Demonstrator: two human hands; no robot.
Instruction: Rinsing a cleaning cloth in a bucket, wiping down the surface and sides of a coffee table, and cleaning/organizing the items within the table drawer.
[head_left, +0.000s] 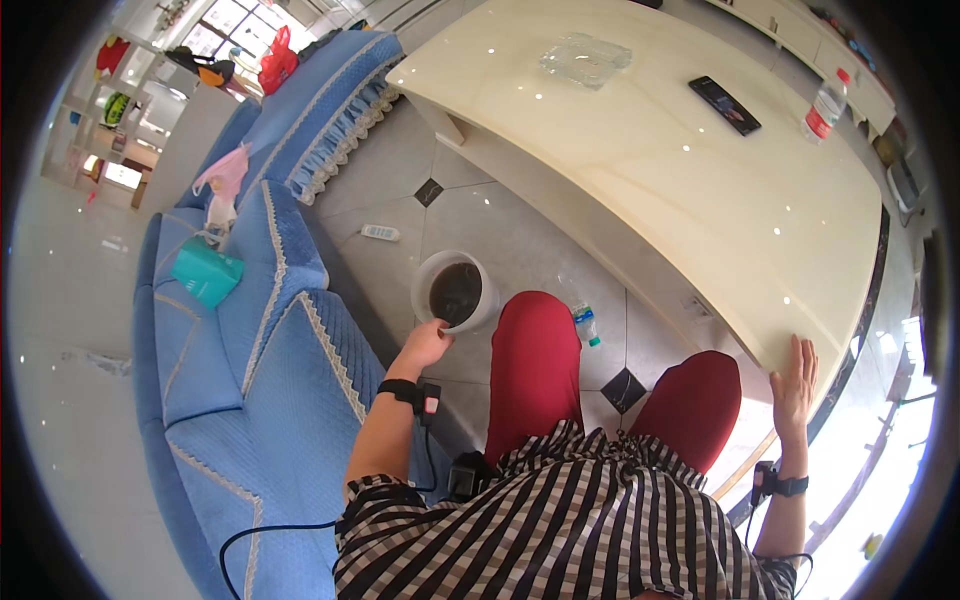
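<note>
My left hand (427, 347) grips the near rim of a white plastic bucket (491, 294). Dark brown liquid (455, 292) shows inside the bucket, which is left of my knees over the grey tile floor (390, 172). Whether its base touches the floor I cannot tell. On the right, my right hand (795, 386) lies with extended fingers and thumb apart on the near corner of a glossy cream table (675, 202); it holds nothing. Both wrists wear black straps with small devices.
A blue quilted sofa (300, 375) runs along the left, bearing a teal bag (208, 271) and a pink bag (227, 174). A plastic bottle (586, 324) and a white remote control (380, 232) lie on the floor. The table carries a phone (724, 106), a bottle (825, 109) and clear plastic (586, 61).
</note>
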